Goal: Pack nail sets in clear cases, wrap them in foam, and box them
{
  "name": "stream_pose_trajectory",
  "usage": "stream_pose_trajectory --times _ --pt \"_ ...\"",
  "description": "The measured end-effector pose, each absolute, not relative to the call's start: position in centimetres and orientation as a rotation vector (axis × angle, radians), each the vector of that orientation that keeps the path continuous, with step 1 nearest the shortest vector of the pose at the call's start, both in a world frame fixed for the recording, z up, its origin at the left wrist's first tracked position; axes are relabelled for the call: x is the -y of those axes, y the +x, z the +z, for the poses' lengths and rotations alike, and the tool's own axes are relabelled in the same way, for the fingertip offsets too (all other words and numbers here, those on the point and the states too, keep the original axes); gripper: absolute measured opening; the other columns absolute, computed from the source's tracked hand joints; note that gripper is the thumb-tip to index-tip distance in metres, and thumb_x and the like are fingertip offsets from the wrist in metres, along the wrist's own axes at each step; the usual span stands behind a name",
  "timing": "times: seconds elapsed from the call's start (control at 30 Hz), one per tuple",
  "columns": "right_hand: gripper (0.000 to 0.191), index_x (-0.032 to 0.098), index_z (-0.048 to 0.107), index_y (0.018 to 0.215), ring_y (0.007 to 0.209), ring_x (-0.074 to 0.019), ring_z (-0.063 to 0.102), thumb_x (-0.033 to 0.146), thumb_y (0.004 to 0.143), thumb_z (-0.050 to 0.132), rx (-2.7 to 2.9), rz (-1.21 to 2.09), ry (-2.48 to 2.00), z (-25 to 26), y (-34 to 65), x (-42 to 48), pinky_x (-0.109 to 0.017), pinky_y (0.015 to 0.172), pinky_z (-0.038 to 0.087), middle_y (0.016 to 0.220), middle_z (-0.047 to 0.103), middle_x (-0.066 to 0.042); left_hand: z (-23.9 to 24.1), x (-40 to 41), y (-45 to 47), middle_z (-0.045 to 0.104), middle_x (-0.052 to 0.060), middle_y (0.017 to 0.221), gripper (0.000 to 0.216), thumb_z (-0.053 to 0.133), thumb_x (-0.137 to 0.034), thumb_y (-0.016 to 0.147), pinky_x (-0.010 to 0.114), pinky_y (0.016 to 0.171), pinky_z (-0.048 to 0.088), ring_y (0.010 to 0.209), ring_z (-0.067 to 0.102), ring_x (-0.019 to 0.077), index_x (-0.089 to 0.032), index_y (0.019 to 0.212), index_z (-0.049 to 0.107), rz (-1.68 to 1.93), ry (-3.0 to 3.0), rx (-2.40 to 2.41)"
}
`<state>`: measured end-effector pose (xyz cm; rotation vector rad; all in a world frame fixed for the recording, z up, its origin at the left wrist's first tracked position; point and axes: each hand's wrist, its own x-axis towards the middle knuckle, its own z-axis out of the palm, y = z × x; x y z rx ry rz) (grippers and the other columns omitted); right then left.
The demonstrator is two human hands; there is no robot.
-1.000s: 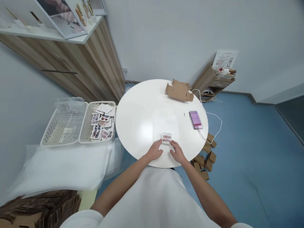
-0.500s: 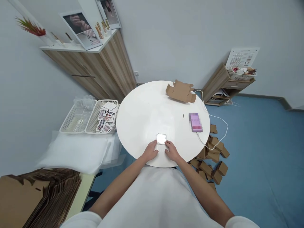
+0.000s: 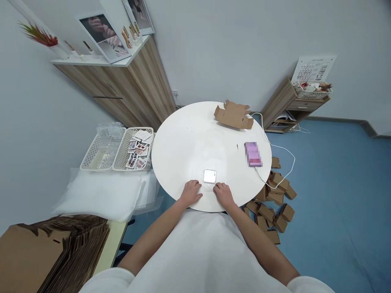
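Observation:
A small, square, clear case with a bright, glaring top [image 3: 209,176] lies flat on the white oval table [image 3: 177,138], close to its front edge. My left hand [image 3: 191,193] rests on the tabletop to the lower left of the case, a small gap between them. Its fingers are loosely bent with the thumb apart, holding nothing. To the lower right, my right hand [image 3: 224,195] rests palm down, fingertips just short of the case, also with nothing in it. What the case contains is lost in the glare.
An unfolded cardboard box [image 3: 233,115] lies at the table's back. A purple phone-like object [image 3: 253,154] with a white cable [image 3: 287,152] is at the right. Brown boxes [image 3: 279,187] cover the floor. Left are baskets [image 3: 132,149] and stacked flat cardboard [image 3: 33,252].
Both hands have let go of the case's lower corners and drawn back slightly from it. The case stays on the table, and the whole view has shifted a little.

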<state>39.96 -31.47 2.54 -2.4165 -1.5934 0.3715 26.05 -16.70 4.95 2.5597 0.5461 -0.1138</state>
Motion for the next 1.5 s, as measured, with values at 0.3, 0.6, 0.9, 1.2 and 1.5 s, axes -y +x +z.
stream_pose_trajectory --times 0.3,0.6,0.9,1.2,1.5 --pt "0.019 0.019 0.055 0.081 0.079 -0.0173 0.049 0.019 0.086 0.037 1.480 0.474 -2.409 3.5 38.0 31.9 -0.029 0.070 0.036 0.086 0.056 -0.005 4.8 15.8 24.8 0.055 0.007 0.092 0.017 0.045 -0.018 0.076 0.041 0.091 0.026 0.092 0.048 0.0226 -0.022 0.089 0.056 -0.125 2.680 -0.431" --pt "0.036 0.019 0.051 0.106 0.107 -0.0265 0.043 0.035 0.073 0.057 1.316 0.336 -2.401 3.6 34.7 34.9 -0.040 0.088 0.033 0.118 0.048 -0.011 3.9 14.7 22.4 0.057 0.006 0.089 0.021 0.035 -0.020 0.083 0.037 0.086 0.031 0.088 0.049 0.0194 -0.020 0.085 0.056 -0.114 2.698 -0.276" --pt "0.027 0.020 0.056 0.084 0.089 -0.0180 0.052 0.030 0.088 0.031 1.057 0.571 -2.379 3.9 37.6 34.7 -0.030 0.075 0.040 0.091 0.060 -0.005 3.4 12.7 22.6 0.062 0.002 0.090 0.019 0.044 -0.031 0.079 0.030 0.078 0.040 0.087 0.055 0.0178 -0.022 0.092 0.055 -0.072 2.268 -0.594" --pt "0.029 0.018 0.057 0.075 0.085 -0.0194 0.050 0.032 0.085 0.034 0.810 0.532 -2.676 3.1 38.0 32.3 -0.026 0.062 0.036 0.086 0.055 -0.008 3.5 11.3 25.3 0.060 0.003 0.083 0.027 0.059 -0.034 0.069 0.025 0.067 0.042 0.079 0.057 0.0163 -0.019 0.092 0.054 -0.101 2.122 -0.966" --pt "0.020 0.018 0.054 0.095 0.095 -0.0227 0.048 0.016 0.082 0.040 1.032 0.135 -2.741 2.3 36.8 31.4 -0.034 0.078 0.035 0.105 0.054 -0.012 3.4 13.2 25.8 0.053 0.008 0.108 0.026 0.051 -0.017 0.075 0.038 0.085 0.033 0.104 0.046 0.0234 -0.022 0.100 0.052 0.078 2.697 -0.633"
